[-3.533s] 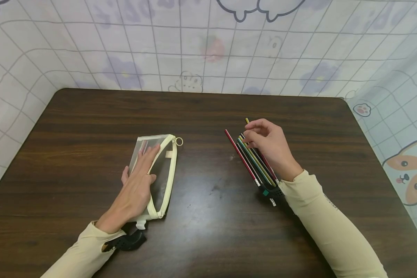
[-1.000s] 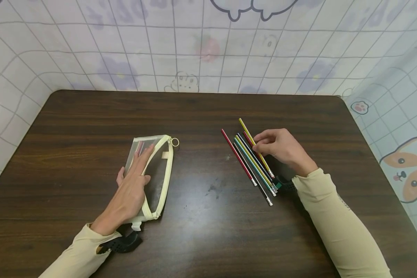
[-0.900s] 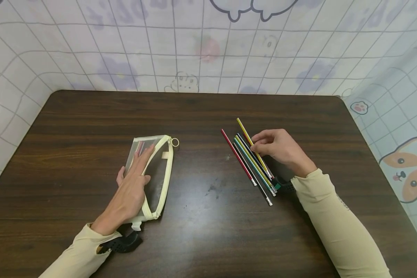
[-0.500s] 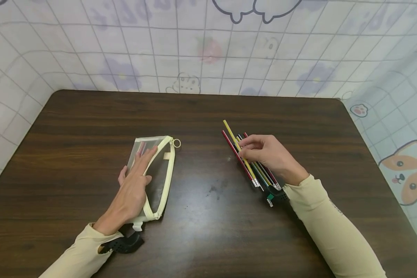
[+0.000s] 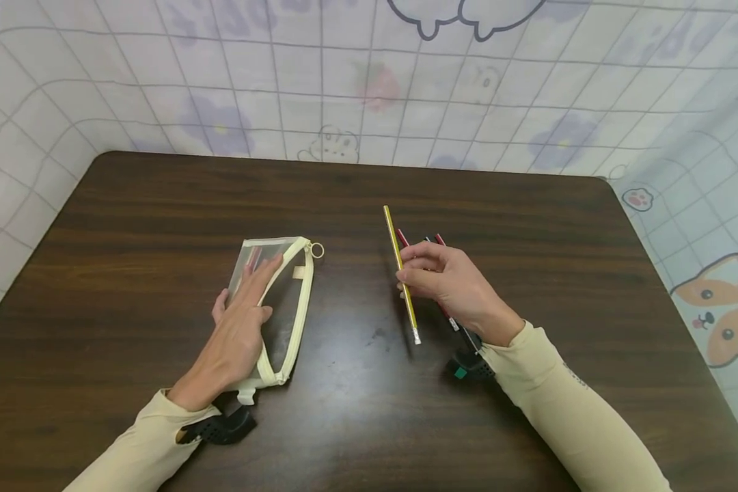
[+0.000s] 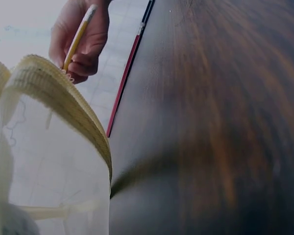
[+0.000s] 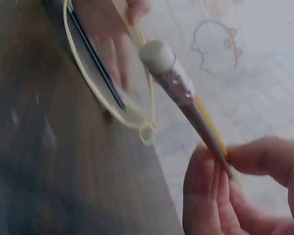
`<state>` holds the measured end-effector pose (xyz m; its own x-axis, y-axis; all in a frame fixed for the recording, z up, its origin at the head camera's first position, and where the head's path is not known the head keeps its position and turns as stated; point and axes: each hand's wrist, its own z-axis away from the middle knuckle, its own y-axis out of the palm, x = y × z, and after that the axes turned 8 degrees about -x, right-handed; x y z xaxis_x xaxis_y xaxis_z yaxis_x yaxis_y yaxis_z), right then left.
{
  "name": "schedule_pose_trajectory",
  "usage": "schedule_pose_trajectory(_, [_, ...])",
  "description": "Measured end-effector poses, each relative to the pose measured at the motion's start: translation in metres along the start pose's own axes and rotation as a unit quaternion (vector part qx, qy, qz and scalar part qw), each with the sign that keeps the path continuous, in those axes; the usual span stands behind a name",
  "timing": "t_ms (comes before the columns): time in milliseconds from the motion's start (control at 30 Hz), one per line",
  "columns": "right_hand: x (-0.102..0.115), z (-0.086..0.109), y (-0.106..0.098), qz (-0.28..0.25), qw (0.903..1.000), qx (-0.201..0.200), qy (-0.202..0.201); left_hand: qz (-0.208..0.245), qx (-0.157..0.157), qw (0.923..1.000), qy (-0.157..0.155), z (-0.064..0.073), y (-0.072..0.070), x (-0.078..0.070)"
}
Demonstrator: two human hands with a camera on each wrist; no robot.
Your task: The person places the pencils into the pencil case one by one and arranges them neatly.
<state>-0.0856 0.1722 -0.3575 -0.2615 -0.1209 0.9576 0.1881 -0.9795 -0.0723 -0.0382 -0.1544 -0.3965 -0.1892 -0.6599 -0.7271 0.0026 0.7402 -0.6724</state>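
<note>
My left hand (image 5: pixel 236 331) lies across a clear pencil case (image 5: pixel 301 321) with cream zip edging, fingers extended over its left side. The case's zip stands unfastened, and a reddish strip shows through its clear wall. A dark pencil (image 7: pixel 99 61) is seen within the case's outline in the right wrist view. Between thumb and fingertips my right hand (image 5: pixel 452 283) pinches a yellow pencil (image 5: pixel 391 229), raised off the table, its white eraser (image 7: pixel 158 55) end toward me. Beneath that hand lie several pencils, among them a red pencil (image 5: pixel 402 237), mostly hidden by the hand and wrist.
The dark wooden table (image 5: pixel 344 424) has rounded back corners. Behind it and at both sides hangs a white gridded cloth (image 5: pixel 344 75) with cartoon prints. A ring pull (image 5: pixel 317 250) sticks out from the case's far corner. Each wrist carries a black device (image 5: pixel 227 427).
My right hand has picked the yellow pencil out of the group, passed it over the others and brought it left toward the case. The left hand has stayed on the case.
</note>
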Motion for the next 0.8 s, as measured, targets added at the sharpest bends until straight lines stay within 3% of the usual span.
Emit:
schedule_pose_trajectory(300, [-0.003, -0.003, 0.029, -0.076, 0.9968, 0.018, 0.014, 0.013, 0.002, 0.9999, -0.007, 0.0, -0.002, -0.002])
schedule_pose_trajectory(800, [-0.002, -0.009, 0.073, -0.124, 0.9901, 0.055, 0.035, 0.005, 0.005, 0.9999, -0.008, 0.0, -0.001, 0.0])
